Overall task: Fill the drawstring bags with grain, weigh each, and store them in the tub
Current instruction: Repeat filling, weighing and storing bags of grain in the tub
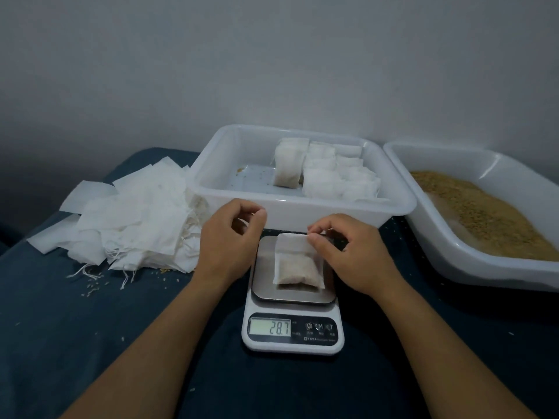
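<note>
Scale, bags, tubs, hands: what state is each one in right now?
Kitchen scale: on, display reads 28.7.
Filled bag: lying on the scale's platform, grain inside.
Left hand: pinching the drawstring.
Right hand: pinching the bag's top edge.
Storage tub: partly filled with filled bags standing in rows.
Grain tub: holds loose grain.
Empty bags: flat, piled loosely.

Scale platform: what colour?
Silver metal, on the white scale body; head view shows the platform.
</note>
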A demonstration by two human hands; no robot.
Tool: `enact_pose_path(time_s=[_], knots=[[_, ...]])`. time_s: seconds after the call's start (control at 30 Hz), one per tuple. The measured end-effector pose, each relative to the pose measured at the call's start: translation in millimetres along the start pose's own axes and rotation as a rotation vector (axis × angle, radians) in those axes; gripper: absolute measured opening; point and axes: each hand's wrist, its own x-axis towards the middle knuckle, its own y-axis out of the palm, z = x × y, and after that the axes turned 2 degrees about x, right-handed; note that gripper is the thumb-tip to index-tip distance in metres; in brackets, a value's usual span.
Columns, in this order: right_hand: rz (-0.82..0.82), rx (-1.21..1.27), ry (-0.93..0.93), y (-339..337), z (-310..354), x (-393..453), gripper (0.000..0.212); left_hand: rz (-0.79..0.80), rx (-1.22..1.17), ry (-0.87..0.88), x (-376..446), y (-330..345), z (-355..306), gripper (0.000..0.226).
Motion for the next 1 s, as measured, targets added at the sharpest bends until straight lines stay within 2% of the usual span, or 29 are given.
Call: enact_pose_path(time_s=[0.03, 0.1, 0.23, 0.3, 0.37, 0.43, 0.5, 0.6, 0.7, 0.77, 1.0], knots=[[-0.016, -0.003, -0.040, -3.2, 5.9, 0.1, 0.004, 0.002, -0.045, 0.047, -3.1, -1.1, -6.9, 0.005], [-0.050, 0.022, -0.105, -11.1, 17.8, 1.3, 0.006, 0.081, -0.150, 0.081, -9.8, -4.1, -19.3, 0.021], [-0.121, 0.127, -0.165, -30.0, 43.2, 6.2, 0.006, 0.420, -0.295, 0.059, -23.1, -1.0, -33.7, 0.060], [-0.138, 0.176, -0.158, -40.0, 53.3, 11.1, 0.004, 0.512, -0.354, 0.005, -25.9, 7.9, -42.0, 0.065], [-0.156, 0.172, -0.157, -50.5, 61.2, 17.5, 0.005, 0.535, -0.435, -0.038, -26.2, 17.6, -51.3, 0.060], [-0.180, 0.171, -0.160, -61.3, 67.3, 24.2, 0.005, 0.524, -0.413, -0.034, -25.6, 27.3, -62.6, 0.052], [-0.197, 0.178, -0.155, -70.9, 69.9, 30.6, 0.006, 0.469, -0.409, -0.051, -24.7, 37.8, -73.4, 0.040], [-0.192, 0.180, -0.136, -83.7, 67.6, 38.2, 0.006, 0.383, -0.525, -0.150, -19.9, 50.4, -83.8, 0.034], [-0.103, 0.142, -0.150, -99.6, 62.3, 43.0, 0.017, 0.350, -0.474, -0.126, -12.5, 56.9, -83.4, 0.021], [-0.034, 0.060, -0.188, -108.6, 58.3, 45.1, 0.025, 0.354, -0.452, -0.110, -8.7, 59.6, -80.2, 0.021], [0.011, -0.037, -0.218, -119.5, 43.6, 55.8, 0.002, 0.394, -0.368, -0.084, -3.2, 69.8, -75.0, 0.015]])
